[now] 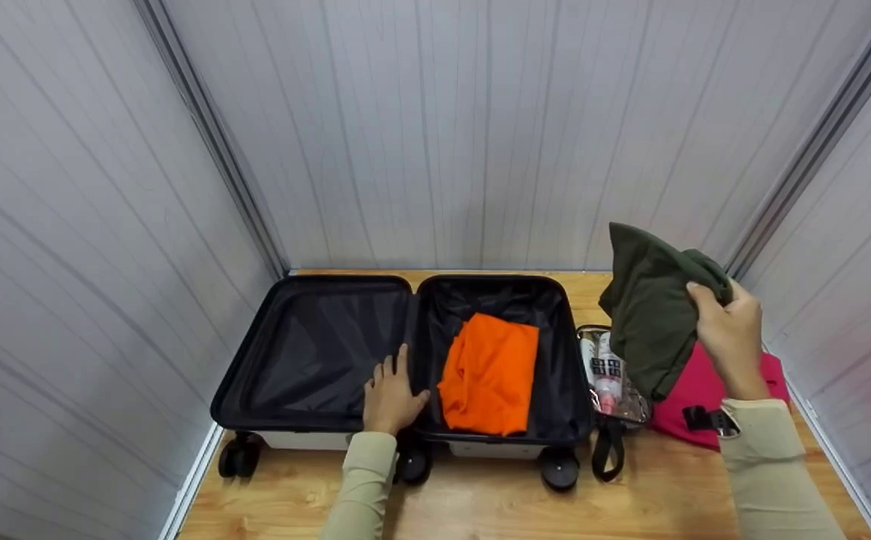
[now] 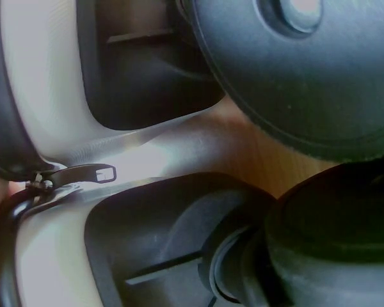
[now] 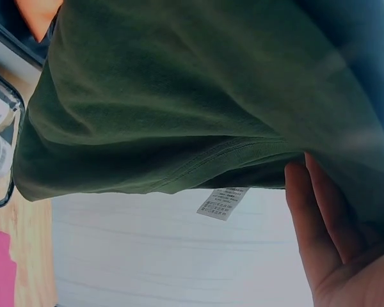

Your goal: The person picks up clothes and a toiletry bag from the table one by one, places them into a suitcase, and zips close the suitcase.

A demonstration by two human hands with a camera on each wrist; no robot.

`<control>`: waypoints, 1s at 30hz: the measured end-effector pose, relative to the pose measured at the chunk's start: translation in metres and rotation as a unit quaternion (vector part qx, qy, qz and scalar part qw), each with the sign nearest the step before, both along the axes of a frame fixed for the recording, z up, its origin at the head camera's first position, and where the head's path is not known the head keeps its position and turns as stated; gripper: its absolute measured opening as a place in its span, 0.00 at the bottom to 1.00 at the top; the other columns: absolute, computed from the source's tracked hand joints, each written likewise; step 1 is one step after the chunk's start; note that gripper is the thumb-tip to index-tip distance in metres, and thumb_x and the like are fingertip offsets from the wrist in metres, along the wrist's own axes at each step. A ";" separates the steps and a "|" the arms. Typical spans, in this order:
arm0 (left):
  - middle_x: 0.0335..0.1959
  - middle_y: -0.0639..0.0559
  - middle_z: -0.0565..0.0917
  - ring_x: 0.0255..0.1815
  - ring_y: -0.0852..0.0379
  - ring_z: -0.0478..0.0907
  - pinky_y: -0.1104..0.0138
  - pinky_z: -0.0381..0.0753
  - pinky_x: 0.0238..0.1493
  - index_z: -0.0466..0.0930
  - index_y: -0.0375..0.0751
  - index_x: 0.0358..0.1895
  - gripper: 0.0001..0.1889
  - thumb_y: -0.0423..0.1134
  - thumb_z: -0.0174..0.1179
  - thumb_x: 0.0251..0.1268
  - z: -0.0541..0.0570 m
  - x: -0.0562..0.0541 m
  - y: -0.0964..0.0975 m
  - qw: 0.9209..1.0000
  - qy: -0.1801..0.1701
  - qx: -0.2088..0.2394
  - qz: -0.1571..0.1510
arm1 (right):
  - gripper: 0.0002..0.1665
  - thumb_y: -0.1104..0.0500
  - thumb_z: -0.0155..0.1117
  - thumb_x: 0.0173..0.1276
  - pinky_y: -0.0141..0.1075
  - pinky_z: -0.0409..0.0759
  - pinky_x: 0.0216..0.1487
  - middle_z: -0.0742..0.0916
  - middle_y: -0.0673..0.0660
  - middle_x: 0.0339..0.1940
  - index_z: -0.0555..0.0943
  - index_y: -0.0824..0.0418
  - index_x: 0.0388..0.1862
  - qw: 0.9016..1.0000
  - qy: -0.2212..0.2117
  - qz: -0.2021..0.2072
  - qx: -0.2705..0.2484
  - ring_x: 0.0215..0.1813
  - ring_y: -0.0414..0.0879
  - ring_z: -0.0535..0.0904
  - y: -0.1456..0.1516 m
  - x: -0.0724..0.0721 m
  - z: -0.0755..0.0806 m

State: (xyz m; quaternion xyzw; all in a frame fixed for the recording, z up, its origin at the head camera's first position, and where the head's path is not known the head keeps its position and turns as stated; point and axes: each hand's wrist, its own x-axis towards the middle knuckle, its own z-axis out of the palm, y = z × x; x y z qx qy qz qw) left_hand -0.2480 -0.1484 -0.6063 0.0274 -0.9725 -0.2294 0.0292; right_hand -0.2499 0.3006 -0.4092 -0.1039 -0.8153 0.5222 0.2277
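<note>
My right hand (image 1: 731, 330) grips a folded dark green garment (image 1: 649, 307) by one edge and holds it up over the floor, right of the suitcase. In the right wrist view the green cloth (image 3: 166, 96) hangs from the fingers, and a small white label (image 3: 223, 203) sticks out beneath it. My left hand (image 1: 391, 394) rests with fingers spread at the near inner edge of the open suitcase's left half (image 1: 307, 352). A folded orange garment (image 1: 491, 375) lies in the right half. Suitcase wheels (image 2: 307, 77) and a zipper pull (image 2: 83, 174) fill the left wrist view.
A clear toiletry pouch (image 1: 634, 409) with bottles stands against the suitcase's right side, its black strap (image 1: 608, 454) on the wooden floor (image 1: 473, 502). Right of it lies a pink-red item (image 1: 694, 397) with a black buckle. Pale panel walls (image 1: 443, 135) enclose the back and both sides.
</note>
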 end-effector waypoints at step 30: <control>0.78 0.34 0.64 0.77 0.32 0.62 0.36 0.65 0.71 0.50 0.49 0.84 0.49 0.53 0.69 0.64 0.004 0.002 0.000 1.000 0.000 -0.003 0.002 | 0.17 0.60 0.64 0.74 0.25 0.81 0.39 0.88 0.43 0.37 0.85 0.64 0.57 0.989 0.055 0.086 -0.106 0.37 0.35 0.81 -0.032 -0.003 0.006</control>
